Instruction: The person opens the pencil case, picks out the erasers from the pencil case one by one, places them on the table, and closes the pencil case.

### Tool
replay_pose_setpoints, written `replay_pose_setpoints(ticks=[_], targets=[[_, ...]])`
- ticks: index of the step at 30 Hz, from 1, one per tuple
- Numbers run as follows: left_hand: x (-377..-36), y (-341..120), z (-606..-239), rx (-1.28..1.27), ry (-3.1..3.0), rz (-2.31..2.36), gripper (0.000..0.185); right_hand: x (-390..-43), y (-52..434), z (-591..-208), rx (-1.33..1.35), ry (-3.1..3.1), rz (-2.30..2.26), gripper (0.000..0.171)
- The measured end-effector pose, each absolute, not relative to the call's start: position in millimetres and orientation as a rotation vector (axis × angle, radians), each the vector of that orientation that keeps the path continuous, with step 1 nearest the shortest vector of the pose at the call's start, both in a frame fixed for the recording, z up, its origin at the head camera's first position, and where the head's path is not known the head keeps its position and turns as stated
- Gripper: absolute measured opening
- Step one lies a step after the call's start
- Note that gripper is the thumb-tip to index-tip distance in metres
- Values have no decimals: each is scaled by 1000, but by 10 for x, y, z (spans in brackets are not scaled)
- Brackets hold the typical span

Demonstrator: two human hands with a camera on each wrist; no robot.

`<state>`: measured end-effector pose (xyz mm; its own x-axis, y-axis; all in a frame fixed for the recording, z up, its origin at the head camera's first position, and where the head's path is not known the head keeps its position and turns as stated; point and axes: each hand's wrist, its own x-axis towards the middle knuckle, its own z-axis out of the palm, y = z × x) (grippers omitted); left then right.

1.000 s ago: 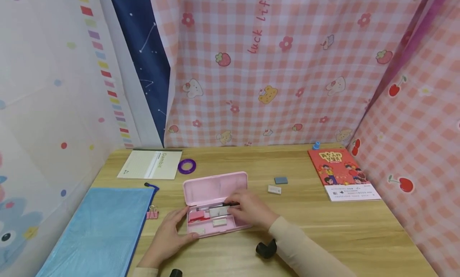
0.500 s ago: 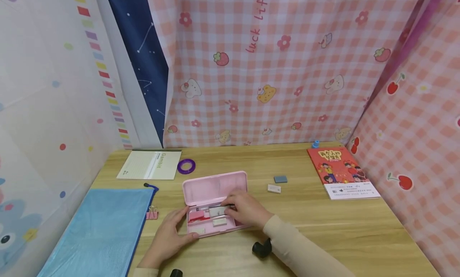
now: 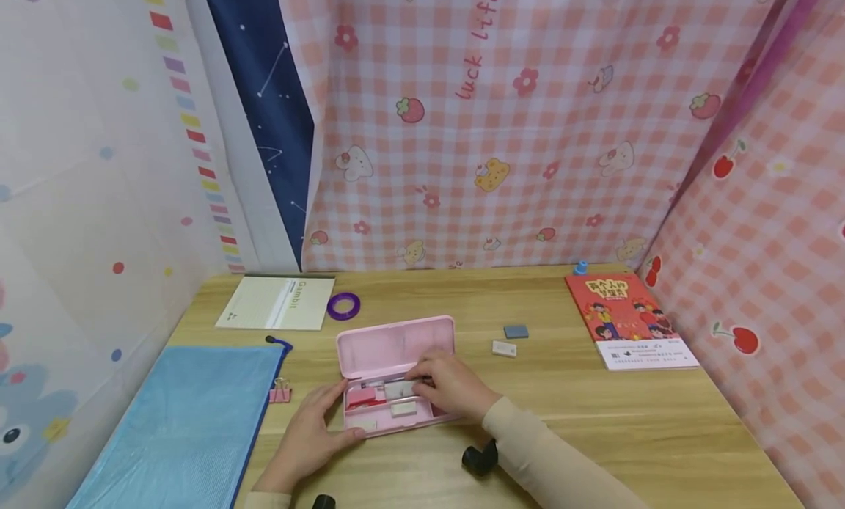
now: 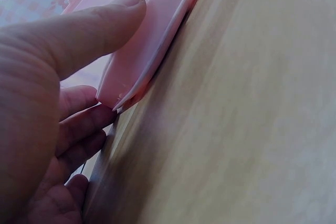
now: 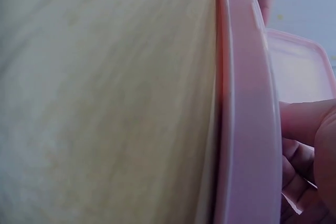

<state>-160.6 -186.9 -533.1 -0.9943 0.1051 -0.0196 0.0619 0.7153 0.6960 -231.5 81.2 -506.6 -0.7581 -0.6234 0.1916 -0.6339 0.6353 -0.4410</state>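
Observation:
A pink pencil case (image 3: 394, 345) lies on the table with its lid up. My left hand (image 3: 305, 439) holds its left end, thumb at the front corner and fingers along the side; in the left wrist view the thumb lies over the case wall (image 4: 149, 40). My right hand (image 3: 457, 384) reaches into the case's right half, fingers bent at a pale rectangular piece (image 3: 399, 389) and a dark slim item. What they grip is hidden; in the right wrist view the case wall (image 5: 254, 108) covers the fingertips. Inside also sit a pink-red object (image 3: 361, 397) and a white eraser (image 3: 403, 408).
Right of the case lie a blue-grey eraser (image 3: 516, 331) and a white eraser (image 3: 505, 348). A red booklet (image 3: 614, 311) is at far right. To the left are a blue zip folder (image 3: 185, 414), pink binder clip (image 3: 280, 395), purple tape roll (image 3: 343, 306) and notebook (image 3: 257, 304).
My right hand has shifted slightly left inside the pencil case, and less of the dark slim item shows under its fingers. The left hand keeps its place.

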Motion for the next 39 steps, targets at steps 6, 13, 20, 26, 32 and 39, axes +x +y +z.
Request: replay_pose_setpoints(ticks=[6, 13, 20, 26, 32, 39], targets=[[-1609, -1865, -5323, 146, 2854, 1155, 98, -2302, 806, -5040, 1066, -2837, 816, 13], [-1601, -1868, -5317, 124, 2840, 1160, 99, -2278, 801, -5017, 1087, -2806, 847, 12], [-1598, -1866, -5315, 105, 2827, 1163, 100, -2224, 945, -4981, 1002, -2813, 1042, 13], [-1608, -1863, -5291, 119, 2829, 1159, 100, -2122, 1300, -4881, 833, -2831, 1190, 15], [-1608, -1882, -5289, 164, 2856, 1150, 101, -2080, 1779, -4901, 680, -2790, 1261, 13], [-1592, -1889, -5287, 183, 2862, 1162, 101, -2114, 2307, -4921, 544, -2835, 1212, 12]])
